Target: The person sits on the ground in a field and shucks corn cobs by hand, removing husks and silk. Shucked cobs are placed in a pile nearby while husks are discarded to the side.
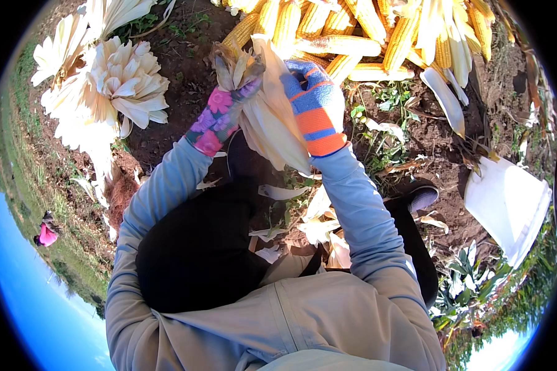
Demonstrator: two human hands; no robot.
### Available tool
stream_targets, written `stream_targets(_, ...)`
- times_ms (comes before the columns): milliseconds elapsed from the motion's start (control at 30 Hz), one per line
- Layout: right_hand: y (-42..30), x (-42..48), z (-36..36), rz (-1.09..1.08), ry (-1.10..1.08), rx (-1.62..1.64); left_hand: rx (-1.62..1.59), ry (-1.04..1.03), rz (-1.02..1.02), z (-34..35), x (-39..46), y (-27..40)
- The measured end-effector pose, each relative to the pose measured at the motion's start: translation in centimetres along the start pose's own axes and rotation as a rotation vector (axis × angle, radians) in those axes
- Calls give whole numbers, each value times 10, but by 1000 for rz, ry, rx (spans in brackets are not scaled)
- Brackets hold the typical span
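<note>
My left hand, in a flower-patterned glove, is closed on a bunch of dry corn husks whose leaves spread down and to the right. Beside it, my right hand, in a blue and orange striped knit glove, is bent at the husk's right edge; its fingertips are partly hidden, so its hold is unclear. Whether an ear is inside the husks does not show. Just beyond both hands lies a heap of yellow corn ears, some with husks attached.
Piled pale husks stand at the left. A white bucket lies tipped at the right. Loose husks and weeds cover soil between my legs. Far off left, a person in pink is bent over.
</note>
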State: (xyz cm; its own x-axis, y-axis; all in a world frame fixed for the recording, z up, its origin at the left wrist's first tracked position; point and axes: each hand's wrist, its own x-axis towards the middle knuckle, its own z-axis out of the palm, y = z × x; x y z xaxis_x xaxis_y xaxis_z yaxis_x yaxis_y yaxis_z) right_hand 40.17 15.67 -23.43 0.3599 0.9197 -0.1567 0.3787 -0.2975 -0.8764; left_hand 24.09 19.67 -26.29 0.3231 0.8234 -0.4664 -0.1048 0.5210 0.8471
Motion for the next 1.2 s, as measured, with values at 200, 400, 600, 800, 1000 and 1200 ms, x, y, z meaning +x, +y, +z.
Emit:
stream_targets(200,1,-4,7,-112,-32,-49,49,-117,-27,9,-11,14)
stream_targets(400,1,-10,11,-94,-37,12,163,-119,-8,20,-16,26)
stream_targets(600,14,-9,17,-384,63,71,134,-52,-75,11,-10,21)
stream_targets(800,3,-13,16,-338,40,144,-38,-121,-45,7,-2,9)
stream_targets(1000,0,-14,10,-293,-46,115,-69,-122,-42,14,-3,11)
stream_targets(1200,35,5,-34,64,-92,656,-197,-128,-129,9,8,21)
